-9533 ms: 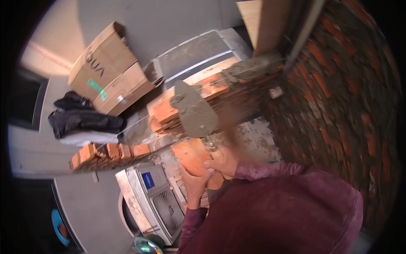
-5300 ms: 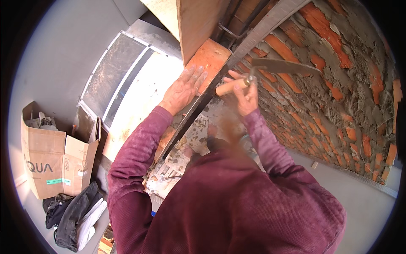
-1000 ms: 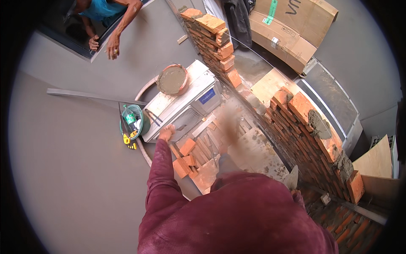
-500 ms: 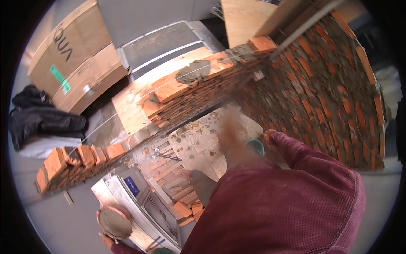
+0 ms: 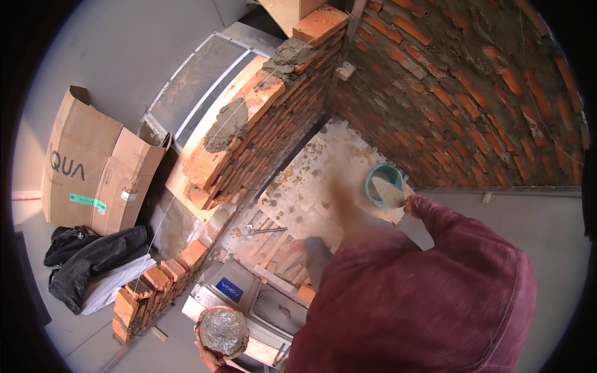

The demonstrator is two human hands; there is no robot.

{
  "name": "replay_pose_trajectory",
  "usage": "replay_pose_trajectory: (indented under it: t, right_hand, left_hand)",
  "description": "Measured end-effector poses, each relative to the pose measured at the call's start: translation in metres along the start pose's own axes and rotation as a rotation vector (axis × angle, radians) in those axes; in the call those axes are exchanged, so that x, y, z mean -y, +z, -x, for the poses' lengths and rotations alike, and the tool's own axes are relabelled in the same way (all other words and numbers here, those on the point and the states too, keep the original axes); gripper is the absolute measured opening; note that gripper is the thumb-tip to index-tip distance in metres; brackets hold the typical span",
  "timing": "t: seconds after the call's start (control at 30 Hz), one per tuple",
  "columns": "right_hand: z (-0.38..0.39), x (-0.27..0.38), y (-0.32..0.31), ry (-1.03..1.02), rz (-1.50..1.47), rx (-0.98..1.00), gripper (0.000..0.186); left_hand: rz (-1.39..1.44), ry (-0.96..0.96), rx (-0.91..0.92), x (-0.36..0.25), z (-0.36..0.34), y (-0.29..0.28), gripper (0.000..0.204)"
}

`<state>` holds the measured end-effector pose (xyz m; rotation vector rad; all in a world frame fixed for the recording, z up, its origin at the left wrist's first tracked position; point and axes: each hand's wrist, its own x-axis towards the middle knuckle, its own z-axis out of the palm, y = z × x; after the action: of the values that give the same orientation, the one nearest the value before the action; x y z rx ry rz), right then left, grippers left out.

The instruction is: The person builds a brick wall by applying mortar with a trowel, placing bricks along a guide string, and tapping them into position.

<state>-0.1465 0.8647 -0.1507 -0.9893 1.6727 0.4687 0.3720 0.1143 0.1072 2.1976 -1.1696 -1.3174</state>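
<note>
At the lower left, my left hand (image 5: 210,359) is closed on the edge of a round reddish bowl (image 5: 231,355). Wet, shiny grey mortar (image 5: 222,331) shows inside it. My right hand (image 5: 408,205) is closed at the near side of a green bucket (image 5: 374,198), around the handle of a trowel, mostly hidden by the fingers. The trowel's pale pointed blade (image 5: 389,192) reaches over the bucket's opening. A low brick wall (image 5: 273,99) runs away from me on the left, with a patch of mortar (image 5: 227,126) on its top course.
A tall mortar-smeared brick wall (image 5: 460,93) stands at the right. A white air conditioner outdoor unit (image 5: 252,298) lies near the bowl. A hammer (image 5: 267,230) rests on the floor. Beyond the low wall are a cardboard box (image 5: 84,168) and dark cloth (image 5: 99,264). A string (image 5: 166,214) runs along the wall.
The view has swung round. The trowel blade now shows over the bucket, where only the hand by the rim was visible before. The bowl's mortar looks shinier; the left hand still holds the bowl.
</note>
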Motion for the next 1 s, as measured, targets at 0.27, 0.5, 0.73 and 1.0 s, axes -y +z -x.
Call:
replay_pose_trajectory:
  t: [0.27,0.5,0.73,1.0]
  right_hand:
    - [0.005,0.014,-0.097,0.622,-1.192,-0.148,0.036]
    - [0.018,0.009,-0.02,0.522,-1.45,-0.446,0.034]
    - [0.054,0.043,0.006,0.682,-1.838,-0.289,0.033]
    - [-0.045,0.035,-0.006,0.546,-1.071,-0.344,0.044]
  left_hand:
    - [0.163,-0.141,0.414,-0.025,0.117,0.185,0.044]
    - [0.104,-0.261,0.764,0.042,0.159,0.471,0.044]
    - [-0.049,-0.263,0.748,0.13,0.207,0.695,0.011]
    - [-0.191,-0.255,0.841,0.222,0.159,0.846,0.03]
